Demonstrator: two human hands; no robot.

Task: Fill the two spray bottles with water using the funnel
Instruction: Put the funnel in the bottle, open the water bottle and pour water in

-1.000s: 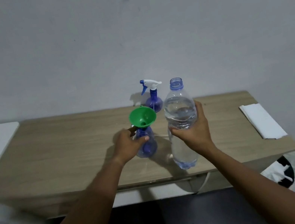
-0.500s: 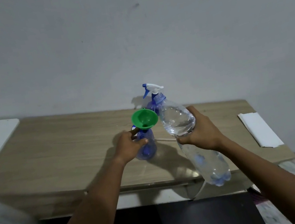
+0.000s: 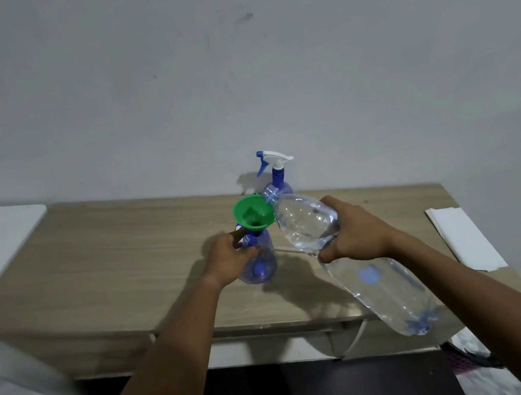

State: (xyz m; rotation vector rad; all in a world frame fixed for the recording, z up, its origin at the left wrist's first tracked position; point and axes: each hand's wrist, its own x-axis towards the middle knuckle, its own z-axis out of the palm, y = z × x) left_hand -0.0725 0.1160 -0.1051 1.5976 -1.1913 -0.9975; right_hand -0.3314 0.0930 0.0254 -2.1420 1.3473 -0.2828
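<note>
Nearest the camera, the right hand [image 3: 352, 233] wraps around a clear water bottle [image 3: 383, 287], which is tilted with its base low and its open neck at the rim of the green funnel [image 3: 252, 214]. Just beyond, the left hand [image 3: 228, 258] grips the blue spray bottle [image 3: 260, 265] that carries the funnel and stands on the table [image 3: 123, 256]. Behind it, by the wall [image 3: 228, 63], stands a second spray bottle [image 3: 277, 175] with its trigger head on.

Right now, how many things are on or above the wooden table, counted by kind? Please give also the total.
Spray bottles: 2 (front spray bottle, rear spray bottle)
Green funnel: 1
Clear water bottle: 1
White folded sheet: 1
Total: 5
</note>
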